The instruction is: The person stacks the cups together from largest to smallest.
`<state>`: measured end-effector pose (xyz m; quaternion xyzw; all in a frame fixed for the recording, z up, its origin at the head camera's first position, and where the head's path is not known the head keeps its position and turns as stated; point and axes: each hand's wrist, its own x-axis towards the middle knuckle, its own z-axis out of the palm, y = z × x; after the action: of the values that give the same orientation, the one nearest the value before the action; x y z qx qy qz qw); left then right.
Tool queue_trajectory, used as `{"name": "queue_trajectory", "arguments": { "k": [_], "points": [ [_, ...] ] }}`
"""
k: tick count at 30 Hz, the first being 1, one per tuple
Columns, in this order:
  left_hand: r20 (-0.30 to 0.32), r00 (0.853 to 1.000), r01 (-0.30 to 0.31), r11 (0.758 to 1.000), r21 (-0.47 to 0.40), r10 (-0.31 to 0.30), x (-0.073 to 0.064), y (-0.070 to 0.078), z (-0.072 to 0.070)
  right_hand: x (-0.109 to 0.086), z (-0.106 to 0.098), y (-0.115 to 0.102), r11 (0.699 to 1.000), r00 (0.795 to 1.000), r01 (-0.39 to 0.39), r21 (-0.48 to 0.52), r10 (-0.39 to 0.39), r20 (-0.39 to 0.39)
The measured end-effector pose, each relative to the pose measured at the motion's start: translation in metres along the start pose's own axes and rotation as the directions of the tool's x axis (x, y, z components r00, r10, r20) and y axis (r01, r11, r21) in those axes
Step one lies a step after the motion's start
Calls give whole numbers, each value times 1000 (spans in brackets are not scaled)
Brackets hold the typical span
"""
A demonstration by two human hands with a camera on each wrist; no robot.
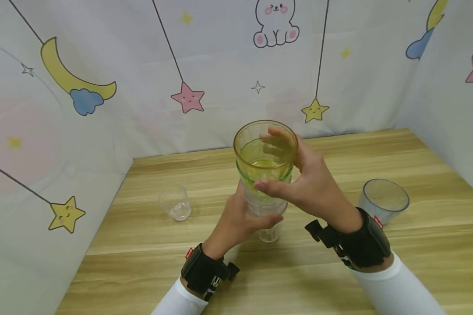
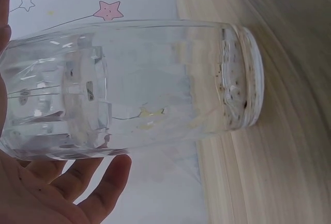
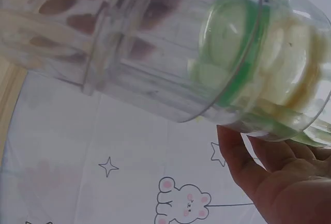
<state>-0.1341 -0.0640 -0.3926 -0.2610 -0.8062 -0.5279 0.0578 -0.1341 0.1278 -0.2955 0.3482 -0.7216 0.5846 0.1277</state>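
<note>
In the head view, a tall stack of nested drinking cups stands roughly upright in front of me. At its top is a yellow-tinted cup [image 1: 247, 151], nested in a green-rimmed one [image 3: 227, 48]. Clear cups [image 2: 150, 79] make up the lower part; I cannot tell whether the lowest touches the table. My left hand [image 1: 238, 218] grips the clear section, its thumb across the front and its fingers partly hidden behind. Higher up, my right hand [image 1: 313, 186] holds the yellow and green cups, thumb in front and fingers round the far side.
A small clear cup [image 1: 180, 211] rests on the wood-grain table [image 1: 142, 271] to the left. To the right is a bluish clear cup [image 1: 384, 197], partly behind my right wrist strap. White printed cloth walls [image 1: 228, 57] border the table at the back and sides.
</note>
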Motion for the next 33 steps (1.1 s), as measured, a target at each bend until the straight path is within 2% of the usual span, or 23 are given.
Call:
{"name": "queue_trajectory", "arguments": {
  "k": [8, 13, 20, 28, 33],
  "points": [
    [3, 1000, -5, 1000, -9, 5, 0, 0, 3, -9, -1, 13, 1000, 1000, 20, -17, -20, 12],
    [-2, 1000, -13, 1000, -5, 13, 0, 1, 2, -12, -2, 19, 999, 998, 14, -31, -13, 54],
    [-5, 1000, -1, 999, -54, 1, -3, 0, -1, -10, -4, 24, 997, 992, 64, -52, -58, 111],
    [9, 1000, -13, 999, -41, 13, 0, -1, 0, -12, -16, 27, 995, 967, -60, -76, 77, 245],
    [14, 1000, -13, 1000, -15, 13, 2, -2, 2, -15, -23, 30, 991, 951, -83, -105, 110, 288]
  ]
}}
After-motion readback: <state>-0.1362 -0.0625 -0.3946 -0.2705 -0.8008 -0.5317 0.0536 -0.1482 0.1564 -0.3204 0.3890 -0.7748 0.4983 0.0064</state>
